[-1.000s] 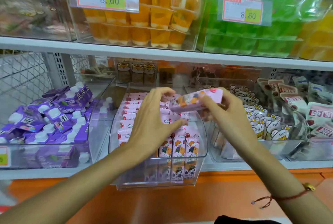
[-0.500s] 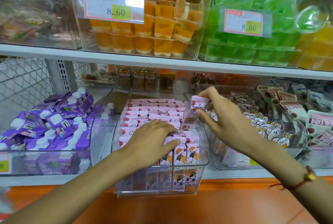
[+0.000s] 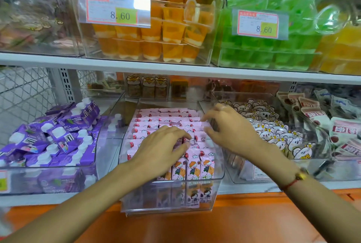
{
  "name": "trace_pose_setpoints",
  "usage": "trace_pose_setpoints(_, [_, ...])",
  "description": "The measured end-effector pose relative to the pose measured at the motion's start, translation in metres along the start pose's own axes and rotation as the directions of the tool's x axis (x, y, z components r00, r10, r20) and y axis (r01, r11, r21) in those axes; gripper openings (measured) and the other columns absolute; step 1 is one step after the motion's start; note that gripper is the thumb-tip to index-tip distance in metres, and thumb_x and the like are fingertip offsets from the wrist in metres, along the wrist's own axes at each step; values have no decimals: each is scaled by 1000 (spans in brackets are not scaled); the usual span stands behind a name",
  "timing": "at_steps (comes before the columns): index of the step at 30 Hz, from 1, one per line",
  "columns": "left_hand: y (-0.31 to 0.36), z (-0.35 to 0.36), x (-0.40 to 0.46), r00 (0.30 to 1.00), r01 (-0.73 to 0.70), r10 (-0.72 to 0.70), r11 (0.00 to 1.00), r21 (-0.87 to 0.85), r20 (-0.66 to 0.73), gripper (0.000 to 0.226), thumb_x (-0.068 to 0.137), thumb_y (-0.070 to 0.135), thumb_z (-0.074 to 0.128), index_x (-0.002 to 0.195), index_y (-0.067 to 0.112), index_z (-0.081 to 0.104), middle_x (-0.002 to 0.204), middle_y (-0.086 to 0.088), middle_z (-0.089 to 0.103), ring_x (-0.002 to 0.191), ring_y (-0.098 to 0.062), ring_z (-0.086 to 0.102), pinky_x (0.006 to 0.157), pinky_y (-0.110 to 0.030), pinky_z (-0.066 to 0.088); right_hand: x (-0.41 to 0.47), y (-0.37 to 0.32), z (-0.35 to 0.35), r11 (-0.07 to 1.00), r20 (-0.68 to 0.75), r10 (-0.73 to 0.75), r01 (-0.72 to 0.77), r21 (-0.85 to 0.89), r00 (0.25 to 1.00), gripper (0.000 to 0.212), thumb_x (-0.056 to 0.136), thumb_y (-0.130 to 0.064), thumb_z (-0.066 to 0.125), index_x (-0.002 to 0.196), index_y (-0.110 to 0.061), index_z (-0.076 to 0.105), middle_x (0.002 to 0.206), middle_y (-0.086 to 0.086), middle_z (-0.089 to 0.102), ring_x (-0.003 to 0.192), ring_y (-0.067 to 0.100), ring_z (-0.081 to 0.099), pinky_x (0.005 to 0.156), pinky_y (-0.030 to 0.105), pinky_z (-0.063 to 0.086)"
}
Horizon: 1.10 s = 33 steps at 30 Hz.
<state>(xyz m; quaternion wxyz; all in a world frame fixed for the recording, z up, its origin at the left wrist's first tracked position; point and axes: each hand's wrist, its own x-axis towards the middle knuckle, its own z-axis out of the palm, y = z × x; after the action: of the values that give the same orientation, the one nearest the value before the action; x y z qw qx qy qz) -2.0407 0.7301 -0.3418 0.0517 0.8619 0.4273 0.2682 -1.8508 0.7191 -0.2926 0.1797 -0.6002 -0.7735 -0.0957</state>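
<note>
A clear plastic bin (image 3: 218, 166) on the lower shelf holds rows of pink snack packets (image 3: 166, 117) with a cartoon child printed on them. My left hand (image 3: 162, 149) lies flat on the front rows, its fingertips pressing on the packet tops. Over the bin's right side, my right hand (image 3: 232, 133) has thumb and fingers spread and bent toward the packets. I see no packet lifted in it. The rows under both hands are hidden.
Purple spouted pouches (image 3: 58, 137) fill the bin to the left; bear-print packets (image 3: 273, 131) fill the one to the right. The white shelf (image 3: 136, 67) above carries orange jelly cups (image 3: 156, 33) and green jelly cups (image 3: 263, 51). An orange ledge (image 3: 195, 227) runs below.
My right hand carried a pink packet down into the right side of the bin and no longer holds it up. My left hand dropped onto the front rows.
</note>
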Motion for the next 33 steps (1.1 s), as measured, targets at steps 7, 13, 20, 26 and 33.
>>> trace_pose_setpoints(7, [16,1,43,973,82,-58,992,-97,224,19,92,33,58,105,28,71,75,14,62,66,0,54,62,-21,42,-60,3,17,928,14,114,-112,356,993,41,95,-35,51,135,-30,43,79,-23,54,70,4,59,69,35,50])
trace_pose_setpoints(13, [28,-3,61,929,43,-51,999,30,367,12,86,33,68,91,24,74,74,15,64,68,0,53,60,-22,42,-66,4,20,886,16,116,-110,451,993,43,96,-33,50,138,-32,40,72,-26,54,67,1,58,71,39,51])
trace_pose_setpoints(20, [43,-10,40,923,66,-11,989,-132,385,11,86,28,68,76,30,65,86,7,73,87,-9,66,85,-38,52,-63,8,19,847,38,151,-149,511,988,33,99,-35,39,131,-31,46,77,-9,63,70,13,64,72,41,51])
trace_pose_setpoints(26, [43,-28,30,971,68,-166,883,-464,-173,7,93,30,60,94,23,63,91,9,67,90,-6,63,86,-32,52,-44,3,1,857,-61,193,-138,497,979,23,99,-24,45,114,-20,61,89,-7,64,77,12,60,74,30,48])
trace_pose_setpoints(33, [40,-55,12,879,-135,-255,675,-725,-402,7,91,26,63,88,33,65,86,11,72,84,-6,68,80,-31,57,-17,-34,-23,543,93,-29,-63,838,995,28,93,-29,58,120,-21,59,101,-2,67,91,8,61,83,25,51])
